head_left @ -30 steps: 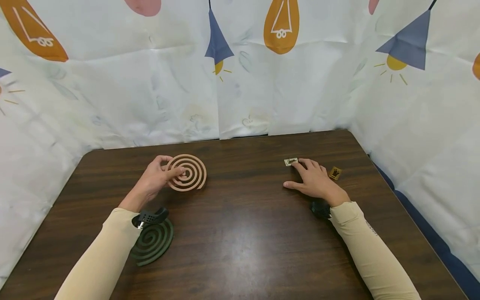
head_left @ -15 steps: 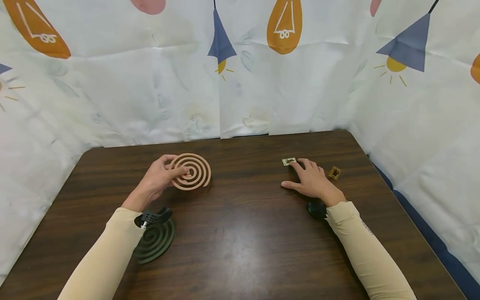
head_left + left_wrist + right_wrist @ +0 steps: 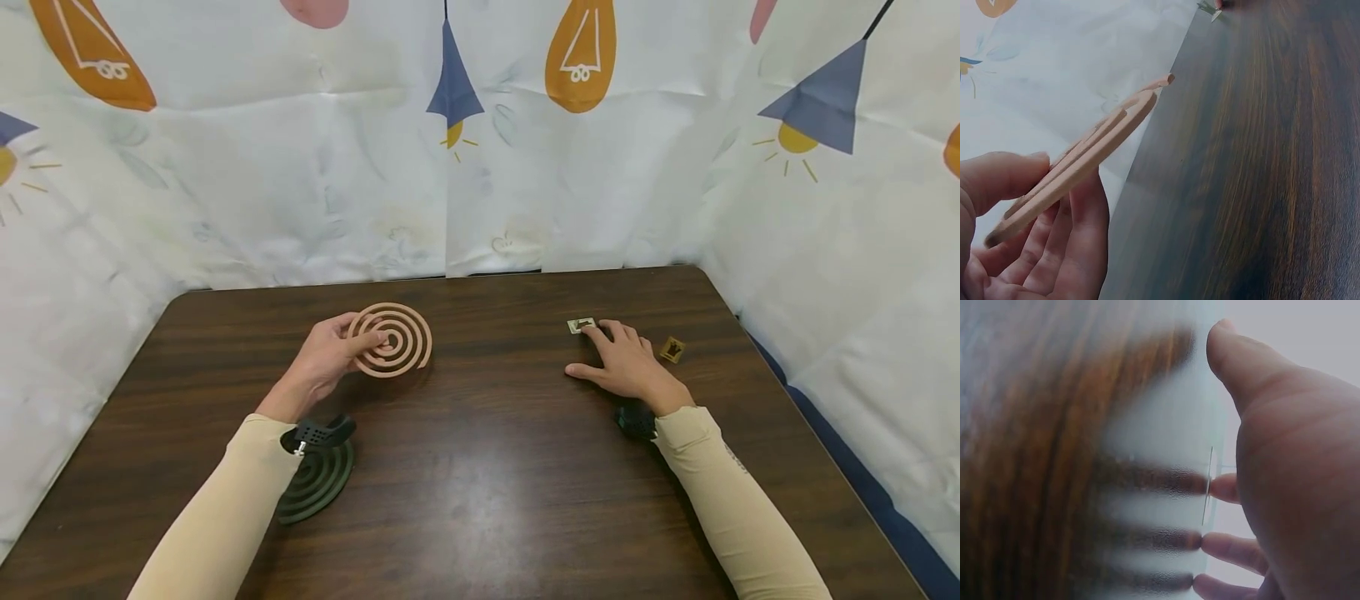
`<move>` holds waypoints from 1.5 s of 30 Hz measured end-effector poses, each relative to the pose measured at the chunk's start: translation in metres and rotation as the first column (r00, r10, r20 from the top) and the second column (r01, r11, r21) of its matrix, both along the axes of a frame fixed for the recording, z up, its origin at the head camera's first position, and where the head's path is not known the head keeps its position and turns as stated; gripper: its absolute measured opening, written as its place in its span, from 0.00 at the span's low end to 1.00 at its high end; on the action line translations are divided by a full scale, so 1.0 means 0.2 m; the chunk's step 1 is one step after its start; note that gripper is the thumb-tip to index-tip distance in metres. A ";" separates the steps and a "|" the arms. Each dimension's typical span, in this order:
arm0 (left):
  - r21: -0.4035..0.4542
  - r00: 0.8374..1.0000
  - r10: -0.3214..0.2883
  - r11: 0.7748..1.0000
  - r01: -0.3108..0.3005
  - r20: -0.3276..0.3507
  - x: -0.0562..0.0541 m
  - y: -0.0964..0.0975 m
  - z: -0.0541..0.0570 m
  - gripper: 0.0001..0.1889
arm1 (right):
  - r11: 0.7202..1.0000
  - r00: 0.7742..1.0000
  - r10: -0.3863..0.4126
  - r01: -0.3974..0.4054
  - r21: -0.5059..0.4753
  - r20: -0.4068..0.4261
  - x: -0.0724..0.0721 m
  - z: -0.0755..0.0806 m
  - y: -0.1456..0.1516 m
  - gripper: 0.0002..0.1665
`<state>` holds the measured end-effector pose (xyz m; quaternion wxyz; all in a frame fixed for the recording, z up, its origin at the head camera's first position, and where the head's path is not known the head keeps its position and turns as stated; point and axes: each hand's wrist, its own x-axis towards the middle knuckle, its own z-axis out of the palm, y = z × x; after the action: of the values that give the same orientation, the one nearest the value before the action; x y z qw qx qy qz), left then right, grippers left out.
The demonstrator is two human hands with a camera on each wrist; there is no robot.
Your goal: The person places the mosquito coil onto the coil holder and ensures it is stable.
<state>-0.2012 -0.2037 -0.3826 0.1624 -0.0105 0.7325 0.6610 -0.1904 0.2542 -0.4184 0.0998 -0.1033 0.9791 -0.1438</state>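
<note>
A tan mosquito coil [image 3: 385,373] is pinched in my left hand [image 3: 322,358], thumb on its upper face and fingers beneath. In the left wrist view the same coil [image 3: 1104,140] is seen nearly edge-on, tilted and raised off the table. My right hand [image 3: 626,365] lies spread at the right, its index fingertip on a small silvery metal coil stand [image 3: 577,324]. Fingertips [image 3: 1225,487] meet the tabletop in the right wrist view. A second, golden stand [image 3: 672,349] lies just right of that hand. Below my left wrist is a green mosquito coil [image 3: 337,475], partly hidden by the forearm.
The dark wooden table [image 3: 465,467] runs back to a white patterned cloth [image 3: 345,183] that hangs behind and along both sides. Black wrist straps [image 3: 326,433] sit on both wrists. Dark blue cloth [image 3: 840,458] shows past the right edge.
My left hand has drifted slightly to the right with the tan coil. The right hand and both stands stay almost where they were.
</note>
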 end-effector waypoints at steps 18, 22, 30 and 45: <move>0.095 1.000 0.026 0.995 -0.027 0.011 0.00 0.04 0.02 0.31 | 1.000 1.000 0.010 -0.010 0.012 -0.014 0.00 0.04 -0.03 0.51; 0.133 0.999 0.032 0.991 -0.034 0.020 0.00 0.04 0.01 0.33 | 1.000 1.000 0.016 -0.015 0.017 -0.014 0.00 0.03 -0.04 0.51; 0.137 0.999 0.024 0.990 -0.028 0.030 0.00 0.06 -0.01 0.36 | 1.000 1.000 0.014 -0.014 0.020 -0.008 0.00 0.02 -0.06 0.51; 0.117 1.000 0.019 0.993 -0.022 0.022 -0.01 0.07 -0.03 0.31 | 0.999 1.000 0.010 -0.009 0.036 -0.022 0.02 0.02 -0.09 0.51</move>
<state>-0.2040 -0.1891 -0.3891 0.1638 -0.0155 0.6906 0.7043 -0.1859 0.2366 -0.4149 0.0916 -0.1077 0.9821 -0.1243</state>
